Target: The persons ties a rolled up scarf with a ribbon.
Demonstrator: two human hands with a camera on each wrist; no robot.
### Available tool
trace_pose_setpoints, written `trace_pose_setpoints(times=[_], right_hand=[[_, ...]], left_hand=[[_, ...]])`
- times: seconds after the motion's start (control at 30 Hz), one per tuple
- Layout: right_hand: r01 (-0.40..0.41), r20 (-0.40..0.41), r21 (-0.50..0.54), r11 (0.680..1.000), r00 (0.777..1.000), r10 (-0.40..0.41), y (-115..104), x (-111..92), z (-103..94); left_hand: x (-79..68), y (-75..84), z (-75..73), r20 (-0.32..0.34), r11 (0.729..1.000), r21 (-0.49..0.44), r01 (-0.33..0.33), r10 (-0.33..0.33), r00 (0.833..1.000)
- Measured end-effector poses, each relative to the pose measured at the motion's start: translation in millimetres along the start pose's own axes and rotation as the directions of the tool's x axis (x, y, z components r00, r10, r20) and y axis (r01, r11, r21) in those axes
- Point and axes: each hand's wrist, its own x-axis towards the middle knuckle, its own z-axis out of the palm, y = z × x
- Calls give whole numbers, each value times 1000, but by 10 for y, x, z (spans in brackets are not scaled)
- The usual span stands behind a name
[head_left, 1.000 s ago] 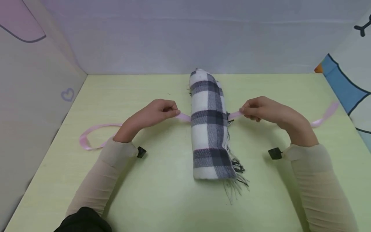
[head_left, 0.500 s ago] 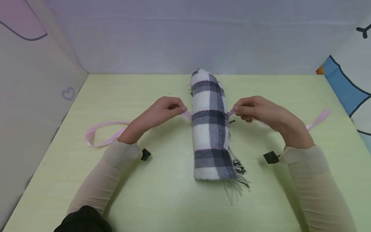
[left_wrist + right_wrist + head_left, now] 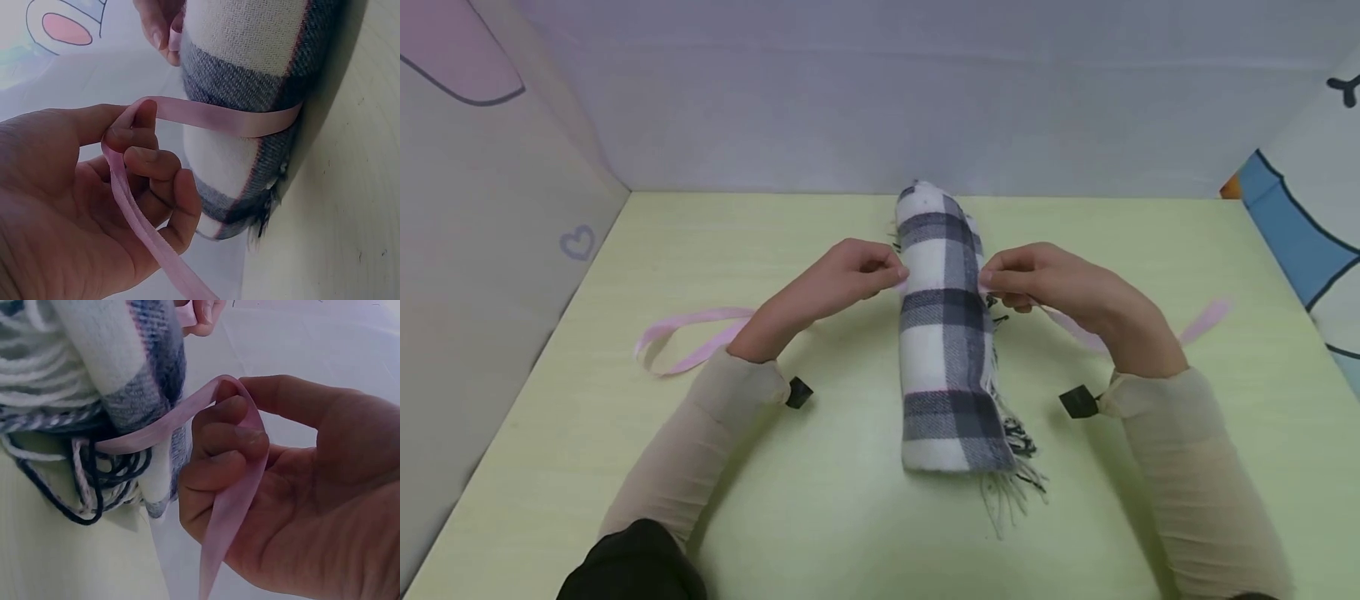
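A rolled black-and-white checked scarf (image 3: 943, 350) with fringe along its right side lies lengthwise on the table. A pink ribbon (image 3: 225, 120) runs beneath it and comes up on both sides. My left hand (image 3: 857, 275) pinches the ribbon between thumb and fingers at the scarf's left edge. At the right edge, my right hand (image 3: 1045, 275) pinches the other length of the same ribbon (image 3: 162, 428), above the dark and white fringe (image 3: 106, 469). In both wrist views the ribbon's tail hangs down past the curled fingers.
On the pale yellow table (image 3: 835, 500), a loop of ribbon (image 3: 658, 342) lies left of the left forearm. The ribbon's other end (image 3: 1206, 321) shows beyond the right wrist. A pale back wall (image 3: 880, 108) and printed side panels (image 3: 1307, 208) border the table.
Both hands have moved inward and slightly up, from beside the scarf to its edges, drawing the ribbon with them. The ribbon's tails slid inward too. The scarf stays in place.
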Motion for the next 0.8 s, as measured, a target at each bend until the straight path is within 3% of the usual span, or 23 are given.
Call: trace_pose_setpoints(times=[0.23,0.8], right_hand=[[4,5,-6,1000,1000,-4,-54,38,17],[83,-9,32,996,997,-83,-166,152,32]], left_hand=[[59,67,11,9,999,-32,17,-17,1000],[183,207,66,16,995,-99,-32,34,999]])
